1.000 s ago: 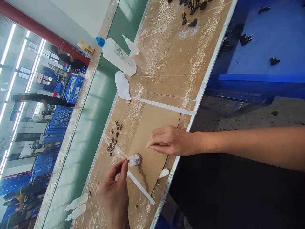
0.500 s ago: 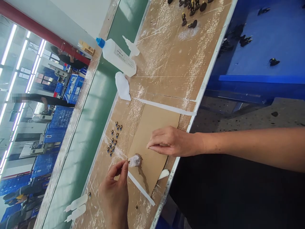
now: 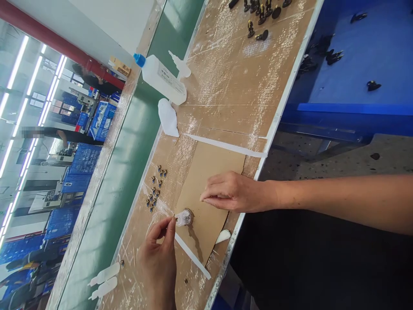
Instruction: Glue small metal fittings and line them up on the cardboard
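Observation:
My left hand [image 3: 157, 262] pinches a tiny thin part [image 3: 174, 218] between thumb and forefinger. Its tip sits at the edge of a small clear round container [image 3: 185, 218], which stands on a brown cardboard sheet [image 3: 206, 172]. My right hand [image 3: 235, 192] rests on that cardboard with its fingers curled together, and nothing shows in it. Several tiny gold-and-blue parts [image 3: 154, 189] lie on the scratched wooden board [image 3: 226, 86], just beyond the container.
A white bottle with a blue cap [image 3: 163, 75] lies on the board's far edge. Two white nozzle bottles [image 3: 105, 275] lie near my left hand. Dark parts [image 3: 261, 15] stand further along the board. A blue surface [image 3: 361, 56] lies beyond its metal edge.
The whole view has shifted slightly. My left hand's pinch stays at the container's edge, and my right hand stays on the cardboard.

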### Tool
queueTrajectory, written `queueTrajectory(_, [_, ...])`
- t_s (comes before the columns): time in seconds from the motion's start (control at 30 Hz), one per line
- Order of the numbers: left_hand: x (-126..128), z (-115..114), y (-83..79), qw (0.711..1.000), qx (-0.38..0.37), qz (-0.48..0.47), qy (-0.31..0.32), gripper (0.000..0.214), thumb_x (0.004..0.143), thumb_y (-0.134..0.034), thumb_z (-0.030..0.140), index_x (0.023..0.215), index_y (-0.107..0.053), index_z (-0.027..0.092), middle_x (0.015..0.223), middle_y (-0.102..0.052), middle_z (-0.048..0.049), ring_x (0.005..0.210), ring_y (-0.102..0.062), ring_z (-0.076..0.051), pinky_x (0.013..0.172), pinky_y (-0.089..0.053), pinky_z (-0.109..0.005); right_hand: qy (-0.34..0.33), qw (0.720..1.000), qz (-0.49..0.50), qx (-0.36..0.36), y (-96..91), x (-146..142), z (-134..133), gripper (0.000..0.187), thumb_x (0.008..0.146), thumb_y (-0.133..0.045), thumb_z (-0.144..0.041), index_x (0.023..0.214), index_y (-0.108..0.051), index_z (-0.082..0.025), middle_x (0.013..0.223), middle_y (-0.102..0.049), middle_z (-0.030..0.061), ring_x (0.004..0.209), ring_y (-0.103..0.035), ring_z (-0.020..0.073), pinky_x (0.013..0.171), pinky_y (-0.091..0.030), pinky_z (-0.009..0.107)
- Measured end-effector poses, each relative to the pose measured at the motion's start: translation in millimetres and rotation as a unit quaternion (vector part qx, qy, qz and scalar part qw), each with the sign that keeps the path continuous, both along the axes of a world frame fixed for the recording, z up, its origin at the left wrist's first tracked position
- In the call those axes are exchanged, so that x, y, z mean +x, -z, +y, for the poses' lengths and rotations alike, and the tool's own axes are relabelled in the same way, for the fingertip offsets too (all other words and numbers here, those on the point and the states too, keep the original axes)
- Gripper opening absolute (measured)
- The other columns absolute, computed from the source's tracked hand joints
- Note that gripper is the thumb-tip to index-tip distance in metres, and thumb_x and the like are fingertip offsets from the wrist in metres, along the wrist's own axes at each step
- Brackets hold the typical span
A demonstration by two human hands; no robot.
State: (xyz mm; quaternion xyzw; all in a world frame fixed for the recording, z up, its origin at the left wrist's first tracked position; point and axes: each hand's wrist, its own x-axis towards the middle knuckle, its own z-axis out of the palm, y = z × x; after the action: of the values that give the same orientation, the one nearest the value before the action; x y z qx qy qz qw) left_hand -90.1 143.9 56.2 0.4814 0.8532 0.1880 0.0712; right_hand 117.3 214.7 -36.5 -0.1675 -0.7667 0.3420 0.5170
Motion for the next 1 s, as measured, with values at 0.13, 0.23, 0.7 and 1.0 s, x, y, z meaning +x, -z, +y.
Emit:
queueTrajectory(0.13, [0, -7, -3.0, 0.999, -0.002, -0.047, -0.025, 0.039, 0.056, -0.071, 0.055, 0.078, -0.073, 0.023, 0.075, -0.071, -0.0014, 0.073, -0.063, -0.02, 0.068, -0.048, -0.03, 0.003, 1.0, 0.0, -0.001, -0.3, 0, 0, 0.019, 0.09, -0.049, -0.014, 0.089, -0.067, -0.009, 0.072, -0.063, 0.0064, 0.069, -0.056, 0.0112, 0.064, -0.042, 0.021])
queueTrajectory(0.23, [5, -21, -10.0, 0.988, 0.029, -0.113, -0.1, 0.041, 0.054, -0.075, 0.053, 0.081, -0.072, 0.022, 0.072, -0.071, -0.0007, 0.063, -0.06, -0.017, 0.055, -0.046, -0.027, -0.004, 1.0, -0.006, -0.009, 0.1, 0, 1, 0.019, 0.09, -0.048, -0.015, 0.089, -0.067, -0.009, 0.073, -0.063, 0.0066, 0.07, -0.056, 0.0112, 0.065, -0.043, 0.021])
queueTrajectory(0.7, [-16, -143, 57.8, 0.901, 0.214, -0.14, -0.351, 0.027, 0.057, -0.078, 0.037, 0.077, -0.071, 0.019, 0.074, -0.07, -0.0001, 0.071, -0.063, -0.012, 0.059, -0.049, -0.017, -0.006, 0.999, -0.003, -0.039, 1.1, 1, -4, 0.017, 0.089, -0.052, -0.018, 0.09, -0.068, -0.012, 0.077, -0.066, 0.0053, 0.07, -0.059, 0.0104, 0.066, -0.044, 0.022])
queueTrajectory(1.0, [-7, -142, 66.5, 0.904, 0.2, -0.119, -0.359, 0.032, 0.063, -0.075, 0.039, 0.086, -0.07, 0.018, 0.082, -0.07, 0.0004, 0.082, -0.064, -0.015, 0.075, -0.05, -0.02, -0.007, 0.997, -0.031, -0.064, 0.1, 3, -4, 0.018, 0.09, -0.051, -0.023, 0.09, -0.068, -0.016, 0.078, -0.066, 0.0044, 0.069, -0.059, 0.0118, 0.065, -0.044, 0.025])
